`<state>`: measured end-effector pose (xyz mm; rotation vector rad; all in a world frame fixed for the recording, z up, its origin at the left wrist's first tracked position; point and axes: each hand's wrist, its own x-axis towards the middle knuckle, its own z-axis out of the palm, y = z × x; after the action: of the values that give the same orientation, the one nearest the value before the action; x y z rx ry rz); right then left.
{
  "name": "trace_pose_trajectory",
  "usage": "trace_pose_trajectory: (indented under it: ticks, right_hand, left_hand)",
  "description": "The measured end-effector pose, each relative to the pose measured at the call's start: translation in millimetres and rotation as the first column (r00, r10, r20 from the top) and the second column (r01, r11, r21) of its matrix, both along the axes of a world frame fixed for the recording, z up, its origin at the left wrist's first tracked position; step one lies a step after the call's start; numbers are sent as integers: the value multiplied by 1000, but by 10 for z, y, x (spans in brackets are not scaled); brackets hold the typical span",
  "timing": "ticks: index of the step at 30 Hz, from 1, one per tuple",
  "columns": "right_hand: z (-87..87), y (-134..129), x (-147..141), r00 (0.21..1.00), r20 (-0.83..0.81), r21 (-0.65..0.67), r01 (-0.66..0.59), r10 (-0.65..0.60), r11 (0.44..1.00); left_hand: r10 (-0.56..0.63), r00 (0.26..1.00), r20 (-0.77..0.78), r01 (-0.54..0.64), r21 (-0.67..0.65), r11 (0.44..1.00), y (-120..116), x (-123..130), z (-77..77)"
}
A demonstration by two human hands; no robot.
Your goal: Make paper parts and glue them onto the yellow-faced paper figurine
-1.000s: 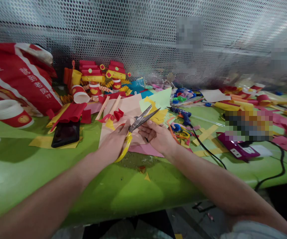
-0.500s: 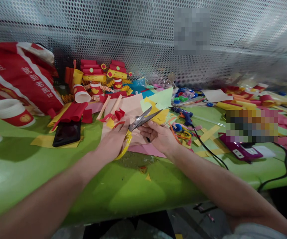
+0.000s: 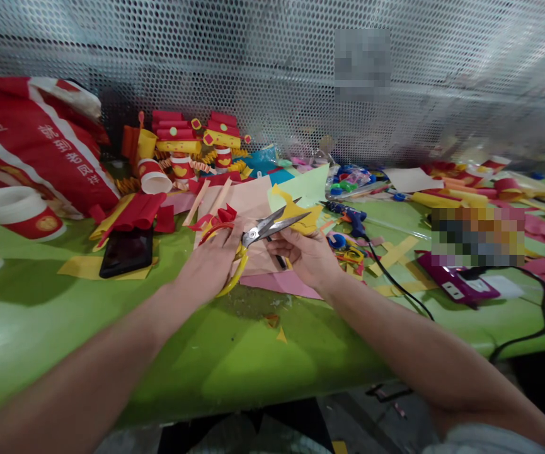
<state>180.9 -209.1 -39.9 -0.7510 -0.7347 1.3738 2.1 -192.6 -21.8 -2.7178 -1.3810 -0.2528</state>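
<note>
My left hand [image 3: 213,261] is closed on the scissors [image 3: 252,236], which have yellow and red handles. Their blades are parted and point right, over a yellow paper piece [image 3: 295,205] with a jagged edge. My right hand [image 3: 307,255] pinches the lower edge of this yellow piece, close to the blade tips. Beneath both hands lie pale pink paper [image 3: 248,195] and a pink sheet [image 3: 284,284]. A light green sheet [image 3: 317,183] is behind the yellow piece.
A phone [image 3: 126,253], paper cups [image 3: 31,214] and a red bag [image 3: 50,145] are at the left. Red and yellow paper models [image 3: 177,135] stand behind. To the right are a blue glue gun [image 3: 348,214] with a black cord and a purple power strip [image 3: 458,280].
The scissors and my left hand have shifted slightly left. The yellow piece has turned a little in my right hand, and more of its jagged edge shows.
</note>
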Motion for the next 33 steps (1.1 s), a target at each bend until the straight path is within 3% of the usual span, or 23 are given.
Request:
trace_pose_trajectory:
  ticks: [11, 33]
  right_hand:
    - [19, -1, 23, 998, 44, 29, 37, -38, 999]
    - [-9, 15, 57, 979, 184, 105, 70, -88, 992]
  left_hand:
    - [96, 988, -123, -91, 45, 995, -6, -8, 56]
    - [94, 963, -254, -46, 190, 981, 13, -21, 79]
